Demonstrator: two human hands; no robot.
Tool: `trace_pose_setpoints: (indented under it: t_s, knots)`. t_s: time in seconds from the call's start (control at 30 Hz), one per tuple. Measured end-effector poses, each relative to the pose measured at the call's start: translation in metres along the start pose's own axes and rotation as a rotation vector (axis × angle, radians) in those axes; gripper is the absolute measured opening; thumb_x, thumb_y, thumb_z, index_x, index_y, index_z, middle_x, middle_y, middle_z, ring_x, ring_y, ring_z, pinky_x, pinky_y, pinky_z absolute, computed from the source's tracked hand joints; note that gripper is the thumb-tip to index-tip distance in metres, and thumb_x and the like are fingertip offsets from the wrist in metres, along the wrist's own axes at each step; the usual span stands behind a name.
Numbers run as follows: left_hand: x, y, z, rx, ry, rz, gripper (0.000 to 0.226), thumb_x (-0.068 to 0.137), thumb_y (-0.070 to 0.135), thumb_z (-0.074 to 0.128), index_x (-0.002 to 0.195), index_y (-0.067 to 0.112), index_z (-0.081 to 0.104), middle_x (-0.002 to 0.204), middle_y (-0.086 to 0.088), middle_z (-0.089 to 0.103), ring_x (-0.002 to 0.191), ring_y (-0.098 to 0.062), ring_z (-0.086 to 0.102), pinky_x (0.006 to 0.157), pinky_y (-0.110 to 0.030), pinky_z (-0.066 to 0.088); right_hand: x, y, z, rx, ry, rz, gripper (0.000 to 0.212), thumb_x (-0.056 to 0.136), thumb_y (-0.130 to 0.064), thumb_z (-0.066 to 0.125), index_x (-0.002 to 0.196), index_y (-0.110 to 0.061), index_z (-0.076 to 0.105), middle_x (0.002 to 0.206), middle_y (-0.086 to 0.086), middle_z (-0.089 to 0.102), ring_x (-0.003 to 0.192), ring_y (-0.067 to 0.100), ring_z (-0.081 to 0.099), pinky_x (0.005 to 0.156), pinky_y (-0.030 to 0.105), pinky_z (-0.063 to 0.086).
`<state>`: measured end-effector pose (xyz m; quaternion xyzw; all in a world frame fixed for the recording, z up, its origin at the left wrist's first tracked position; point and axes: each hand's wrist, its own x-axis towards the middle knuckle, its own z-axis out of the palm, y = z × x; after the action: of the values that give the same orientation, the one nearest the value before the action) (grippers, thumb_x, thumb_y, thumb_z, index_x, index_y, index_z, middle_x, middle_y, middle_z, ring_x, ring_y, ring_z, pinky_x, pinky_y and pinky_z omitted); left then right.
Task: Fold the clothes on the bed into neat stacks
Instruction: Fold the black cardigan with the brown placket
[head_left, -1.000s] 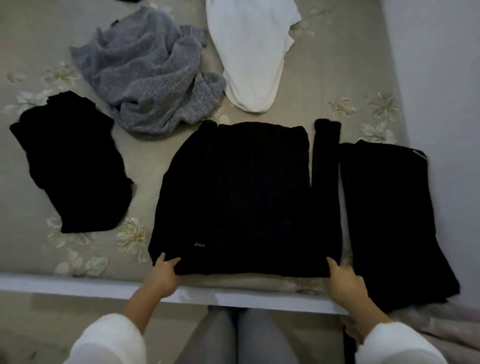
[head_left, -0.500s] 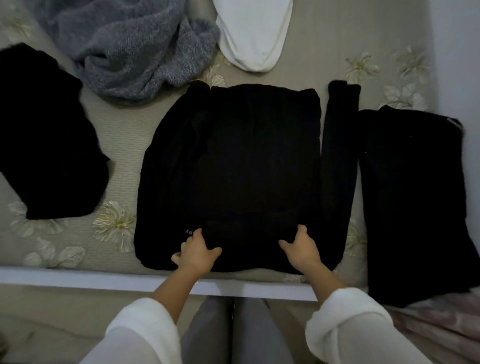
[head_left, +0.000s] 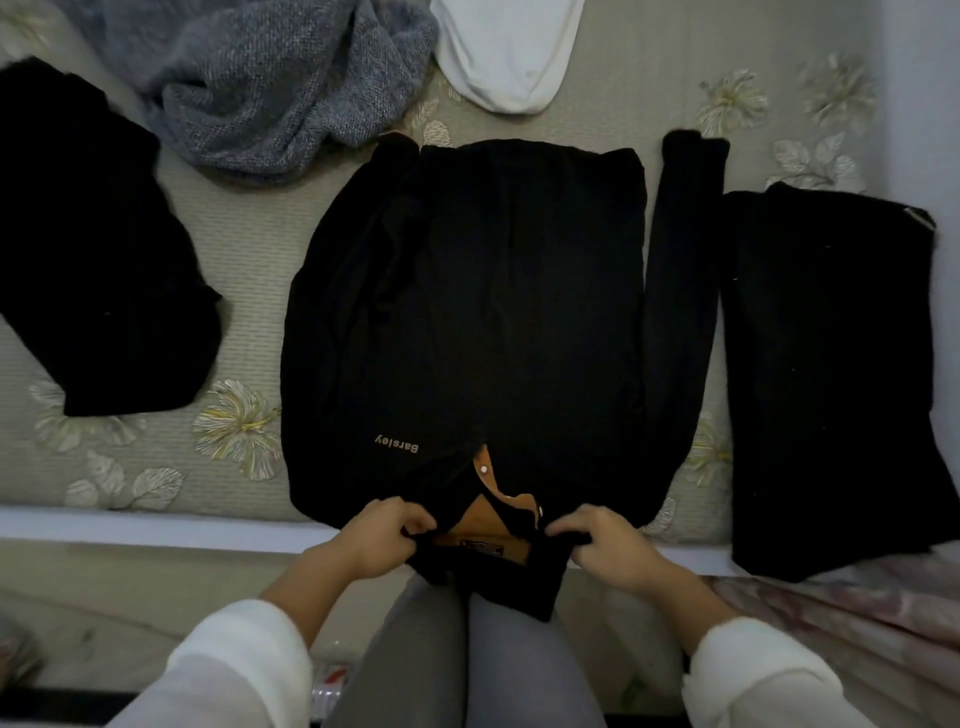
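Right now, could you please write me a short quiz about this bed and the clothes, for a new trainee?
1. True or false: both hands grip the collar of the black jacket.
2. Which garment lies nearest the white garment? A) grey knit sweater B) striped towel C) red scarf
3. Fill in: the jacket's collar lining is ____.

Key: 1 true, the left hand and right hand pinch it. 2 A. 3 tan.

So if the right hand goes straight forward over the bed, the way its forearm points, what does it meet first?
Probably the black jacket with a brown collar lining whose collar the right hand already grips: its body lies directly ahead. Beyond it lies the white garment. Height above the fabric is unclear, so it might skim over.
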<state>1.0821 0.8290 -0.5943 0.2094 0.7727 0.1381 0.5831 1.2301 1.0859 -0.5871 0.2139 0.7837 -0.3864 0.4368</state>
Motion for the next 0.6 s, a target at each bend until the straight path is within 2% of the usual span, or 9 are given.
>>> trace_pose_setpoints:
  t_s: [0.07, 0.1, 0.2, 0.3, 0.37, 0.4, 0.5, 0.6]
  knots:
    - [0.004, 0.008, 0.001, -0.112, 0.025, -0.015, 0.047, 0.087, 0.004, 0.056, 0.131, 0.020, 0.052, 0.091, 0.006, 0.064, 0.091, -0.007, 0.062, 0.077, -0.013, 0.048, 0.007, -0.013, 0.003, 0.155, -0.025, 0.036, 0.046, 0.080, -0.002, 0.056, 0.117, -0.026, 0.068, 0.104, -0.013, 0.053, 0.107, 0.011, 0.054, 0.084, 0.012, 0.040]
    - [0.006, 0.012, 0.003, -0.144, 0.045, -0.026, 0.049, 0.087, 0.006, 0.058, 0.133, 0.021, 0.048, 0.084, 0.008, 0.064, 0.080, -0.002, 0.061, 0.068, -0.009, 0.046, 0.010, -0.020, 0.005, 0.161, -0.065, 0.040, 0.045, 0.080, -0.003, 0.056, 0.117, -0.027, 0.068, 0.103, -0.015, 0.053, 0.105, 0.010, 0.053, 0.081, 0.011, 0.039]
    - [0.008, 0.020, 0.010, -0.207, 0.135, -0.021, 0.047, 0.084, 0.006, 0.063, 0.125, 0.023, 0.047, 0.073, 0.006, 0.063, 0.065, 0.000, 0.059, 0.058, -0.009, 0.043, 0.019, -0.035, 0.016, 0.043, -0.199, 0.021, 0.046, 0.080, -0.005, 0.050, 0.118, -0.025, 0.068, 0.124, -0.008, 0.059, 0.118, 0.012, 0.051, 0.095, 0.019, 0.041]
    - [0.009, 0.025, 0.015, -0.252, 0.056, 0.010, 0.031, 0.081, 0.007, 0.066, 0.106, 0.021, 0.056, 0.067, 0.004, 0.062, 0.060, -0.002, 0.060, 0.057, -0.013, 0.048, 0.023, -0.046, 0.017, 0.075, -0.205, 0.035, 0.045, 0.082, -0.003, 0.047, 0.118, -0.020, 0.068, 0.126, -0.002, 0.061, 0.119, 0.015, 0.053, 0.101, 0.026, 0.042]
    - [0.009, 0.030, 0.014, -0.248, -0.040, 0.016, 0.019, 0.082, 0.009, 0.065, 0.098, 0.019, 0.063, 0.069, 0.005, 0.063, 0.062, -0.005, 0.061, 0.058, -0.016, 0.049, 0.026, -0.048, 0.009, 0.177, -0.103, 0.066, 0.038, 0.086, -0.003, 0.046, 0.114, -0.017, 0.069, 0.117, 0.000, 0.065, 0.112, 0.015, 0.057, 0.096, 0.025, 0.045]
    - [0.011, 0.033, 0.009, -0.246, -0.036, 0.011, 0.015, 0.083, 0.010, 0.064, 0.095, 0.018, 0.065, 0.069, 0.005, 0.064, 0.061, -0.004, 0.061, 0.057, -0.014, 0.048, 0.029, -0.049, 0.001, 0.227, -0.038, 0.091, 0.035, 0.089, -0.004, 0.046, 0.112, -0.017, 0.069, 0.112, 0.000, 0.067, 0.108, 0.015, 0.060, 0.091, 0.025, 0.047]
    - [0.022, 0.044, -0.019, -0.286, 0.125, -0.008, 0.012, 0.086, 0.011, 0.060, 0.090, 0.022, 0.065, 0.070, 0.003, 0.065, 0.059, -0.002, 0.059, 0.058, -0.017, 0.047, 0.039, -0.047, -0.036, 0.303, 0.100, 0.140, 0.027, 0.091, -0.008, 0.049, 0.106, -0.020, 0.067, 0.097, 0.001, 0.069, 0.088, 0.012, 0.064, 0.077, 0.026, 0.052]
    - [0.042, 0.060, -0.064, -0.365, 0.275, -0.018, 0.013, 0.090, 0.013, 0.058, 0.093, 0.024, 0.064, 0.077, -0.003, 0.069, 0.074, -0.018, 0.067, 0.069, -0.031, 0.054, 0.055, -0.051, -0.084, 0.341, 0.196, 0.156, 0.021, 0.091, -0.007, 0.051, 0.096, -0.022, 0.065, 0.088, 0.002, 0.069, 0.078, 0.012, 0.064, 0.070, 0.026, 0.051]
